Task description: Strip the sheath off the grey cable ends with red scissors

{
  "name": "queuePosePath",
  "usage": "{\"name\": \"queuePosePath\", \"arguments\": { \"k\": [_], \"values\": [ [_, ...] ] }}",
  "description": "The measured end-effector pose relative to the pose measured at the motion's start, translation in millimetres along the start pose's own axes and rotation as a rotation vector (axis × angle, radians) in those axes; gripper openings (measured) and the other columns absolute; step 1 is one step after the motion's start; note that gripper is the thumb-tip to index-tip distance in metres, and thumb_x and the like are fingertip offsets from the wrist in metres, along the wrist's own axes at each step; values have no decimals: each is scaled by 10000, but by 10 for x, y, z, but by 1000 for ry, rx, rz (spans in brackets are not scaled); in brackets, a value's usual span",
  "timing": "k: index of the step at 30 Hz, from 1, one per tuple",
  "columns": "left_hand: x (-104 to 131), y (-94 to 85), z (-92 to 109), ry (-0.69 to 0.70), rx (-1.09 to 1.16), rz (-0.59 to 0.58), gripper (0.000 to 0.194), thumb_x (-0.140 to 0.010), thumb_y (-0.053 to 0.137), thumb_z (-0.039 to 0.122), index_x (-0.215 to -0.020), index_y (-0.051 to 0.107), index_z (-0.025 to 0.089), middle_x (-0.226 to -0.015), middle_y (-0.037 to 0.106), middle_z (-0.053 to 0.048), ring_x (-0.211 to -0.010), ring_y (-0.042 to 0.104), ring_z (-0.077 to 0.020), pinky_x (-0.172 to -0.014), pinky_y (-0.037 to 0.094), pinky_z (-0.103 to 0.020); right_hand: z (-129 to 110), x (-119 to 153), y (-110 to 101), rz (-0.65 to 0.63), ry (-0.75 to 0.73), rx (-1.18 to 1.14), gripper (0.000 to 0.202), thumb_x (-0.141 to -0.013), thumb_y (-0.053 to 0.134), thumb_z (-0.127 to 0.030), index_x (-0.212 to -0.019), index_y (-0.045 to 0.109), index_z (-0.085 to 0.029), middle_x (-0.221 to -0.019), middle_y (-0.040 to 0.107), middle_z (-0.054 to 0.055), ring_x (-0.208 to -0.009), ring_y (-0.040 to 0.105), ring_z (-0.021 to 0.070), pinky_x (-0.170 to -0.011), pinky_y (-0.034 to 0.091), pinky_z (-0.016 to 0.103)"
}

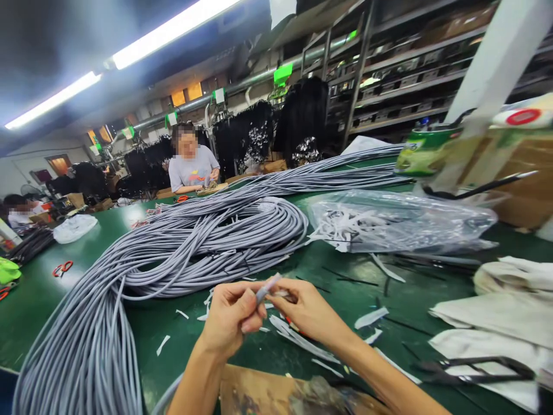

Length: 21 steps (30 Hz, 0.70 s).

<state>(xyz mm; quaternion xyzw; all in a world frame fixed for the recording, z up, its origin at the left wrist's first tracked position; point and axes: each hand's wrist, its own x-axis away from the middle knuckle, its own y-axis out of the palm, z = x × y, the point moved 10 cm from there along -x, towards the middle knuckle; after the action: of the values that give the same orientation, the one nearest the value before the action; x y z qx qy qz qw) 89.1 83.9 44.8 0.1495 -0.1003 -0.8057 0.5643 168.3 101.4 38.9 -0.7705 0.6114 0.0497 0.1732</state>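
My left hand [233, 316] is closed around the end of a grey cable [261, 293], whose pale tip points up and to the right. Against that tip, my right hand [302, 305] is closed, with thumb and fingers pinching it. A red-orange object [298, 328] shows partly below my right hand; its kind is hidden. Strips of white wrapping [298, 340] lie on the green table beneath both hands. A large bundle of grey cables [185, 248] is looped just beyond and to the left. Brown cardboard [254, 387] lies under my forearms.
A clear plastic bag [401, 222] of white scraps lies right of the cables. At right are white cloth gloves [496, 308], black-handled cutters [479, 369] and a green tin [425, 151]. Red-handled scissors [63, 268] lie left. A person [193, 164] sits opposite.
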Motion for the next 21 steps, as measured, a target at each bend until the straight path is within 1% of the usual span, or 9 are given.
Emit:
{"name": "queuePosePath", "arguments": {
  "k": [3, 5, 7, 9, 12, 14, 17, 19, 21],
  "values": [
    [14, -56, 33, 9, -113, 45, 500, -567, 714, 538, -760, 709, 78, -475, 453, 26, -349, 234, -3, -362, 166, -180, 50, -3, -211, 172, 19, -43, 393, -693, 538, -548, -583, 531, -171, -463, 377, -46, -435, 315, 84, -394, 247, 216],
    [18, -76, 43, 25, -215, 73, 480, -609, 684, 527, -802, 711, 88, -478, 423, 36, -384, 248, -26, -383, 184, -185, 19, 42, -322, 238, 6, -117, 385, -713, 538, -548, -640, 550, -170, -461, 371, -54, -417, 299, 78, -386, 234, 215],
    [20, -67, 39, 43, -328, 79, 451, -663, 639, 514, -820, 711, 98, -486, 412, 35, -419, 265, -50, -411, 213, -197, -48, 83, -350, 230, -25, -176, 395, -711, 553, -562, -667, 565, -170, -469, 383, -53, -410, 296, 74, -379, 232, 215],
    [24, -53, 48, 78, -449, 82, 403, -723, 586, 481, -804, 712, 106, -508, 445, 17, -457, 303, -75, -448, 245, -212, -104, 100, -320, 185, -47, -195, 405, -680, 591, -572, -635, 566, -170, -485, 415, -42, -424, 327, 78, -387, 259, 214],
    [39, 0, 103, 171, -651, 56, 317, -776, 547, 389, -750, 716, 122, -556, 494, -10, -520, 376, -106, -500, 271, -229, -106, 94, -303, 171, -30, -169, 389, -638, 644, -553, -612, 564, -173, -530, 467, -24, -480, 396, 95, -430, 320, 214],
    [52, 34, 147, 237, -736, 35, 271, -781, 550, 335, -732, 719, 129, -559, 488, -9, -528, 389, -110, -506, 269, -231, -97, 83, -287, 155, -14, -143, 383, -650, 632, -553, -629, 570, -175, -548, 474, -21, -502, 409, 103, -441, 331, 214],
    [64, 47, 199, 298, -770, 32, 246, -790, 542, 290, -743, 720, 128, -556, 487, -7, -517, 394, -108, -496, 275, -229, -146, 89, -237, 100, -24, -84, 410, -701, 565, -568, -580, 539, -177, -517, 429, -27, -483, 374, 100, -426, 305, 218],
    [76, 42, 247, 345, -826, 63, 243, -808, 520, 263, -756, 719, 133, -574, 503, -16, -533, 416, -114, -507, 293, -230, -220, 115, -235, 100, -59, -11, 434, -722, 539, -561, -521, 490, -180, -490, 385, -34, -464, 339, 93, -422, 275, 224],
    [93, 45, 282, 390, -929, 97, 241, -822, 496, 231, -779, 718, 148, -596, 516, -24, -547, 433, -119, -519, 306, -232, -299, 141, -239, 115, -105, 66, 450, -728, 533, -548, -479, 446, -184, -475, 351, -38, -455, 311, 90, -426, 250, 232]
  ]
}}
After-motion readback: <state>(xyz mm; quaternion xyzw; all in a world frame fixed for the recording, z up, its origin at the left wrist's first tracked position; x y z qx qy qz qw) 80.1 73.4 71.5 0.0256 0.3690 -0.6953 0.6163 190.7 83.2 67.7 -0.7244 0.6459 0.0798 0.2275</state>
